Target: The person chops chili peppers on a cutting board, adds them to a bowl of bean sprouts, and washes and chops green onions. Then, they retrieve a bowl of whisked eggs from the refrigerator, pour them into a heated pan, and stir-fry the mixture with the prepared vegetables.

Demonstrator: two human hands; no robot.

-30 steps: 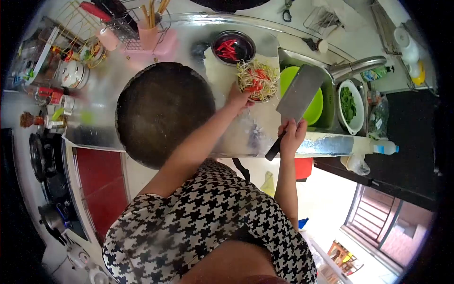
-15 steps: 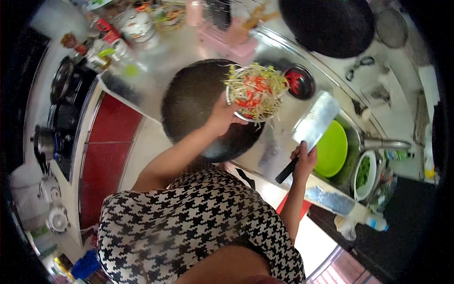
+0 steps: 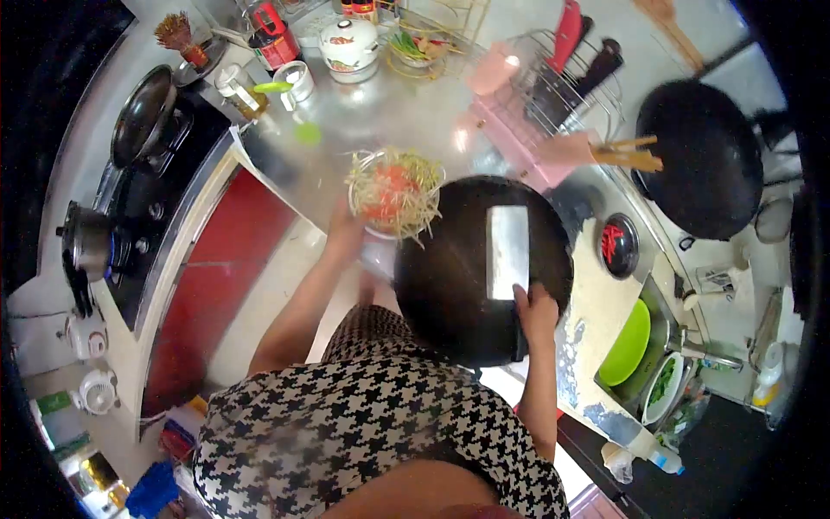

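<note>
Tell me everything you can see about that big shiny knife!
It is a broad rectangular steel cleaver, its blade pale and shiny. It seems to lie flat on the dark round chopping board, blade pointing away from the person. The right hand covers its handle at the near end, so the handle is hidden. Nothing else touches it.

Steel worktop [image 3: 380,112] runs along the wall. Black wok [image 3: 699,160] sits at the far right. Small dark bowl of red chillies [image 3: 619,245] is near it on the worktop. Sink holds a green plate [image 3: 628,344], with a white dish of greens [image 3: 662,387] just beside it and the tap [image 3: 702,353] above both. Pink rack [image 3: 527,138] has a pink cup [image 3: 566,149] with chopsticks [image 3: 629,154]. White lidded jar [image 3: 349,39] and red can [image 3: 273,39] stand at the back. Stove [image 3: 138,173] on the left carries a pan [image 3: 141,114]; a steel pot [image 3: 85,242] sits nearer. Plastic bottle [image 3: 661,454] lies bottom right. Red cabinet door [image 3: 225,259] is below the worktop.
</note>
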